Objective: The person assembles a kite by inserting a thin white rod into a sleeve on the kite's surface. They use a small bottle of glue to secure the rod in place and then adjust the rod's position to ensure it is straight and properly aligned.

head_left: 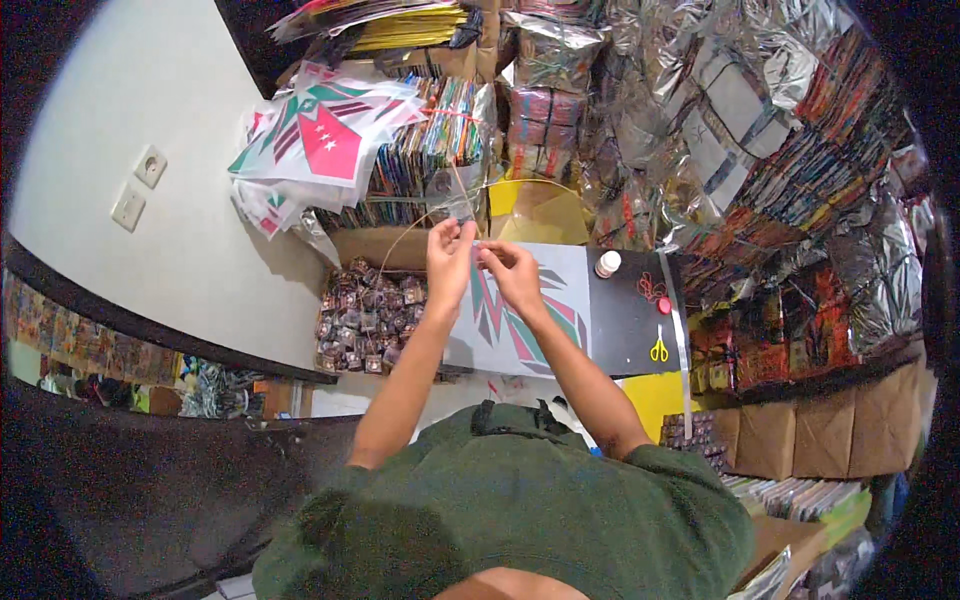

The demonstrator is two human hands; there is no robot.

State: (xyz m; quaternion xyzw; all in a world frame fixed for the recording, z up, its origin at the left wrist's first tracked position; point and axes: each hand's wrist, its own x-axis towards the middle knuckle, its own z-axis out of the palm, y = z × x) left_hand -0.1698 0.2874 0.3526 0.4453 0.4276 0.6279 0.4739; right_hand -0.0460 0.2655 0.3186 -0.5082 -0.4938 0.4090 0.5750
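Observation:
My left hand [447, 265] is closed, its fingertips pinching thin light-brown sticks [459, 182] where a straight one meets a long bowed one. Close beside it, my right hand [511, 272] also has its fingers pinched together at the lower end of the sticks. What lies between its fingertips is too small to make out. Beneath both hands a pale sheet with a red, green and grey pointed pattern [555, 305] lies flat on the dark table [628, 325]. To its right stand a small white bottle [607, 264] and some red thread [650, 288].
A red cap [664, 305] and yellow scissors [658, 350] lie at the table's right. Left of my arms is a heap of small wrapped packets [370, 310]. Printed kite-shaped sheets [320, 135] hang over stacked bundles at the back left. Plastic-wrapped bundles [780, 160] rise on the right.

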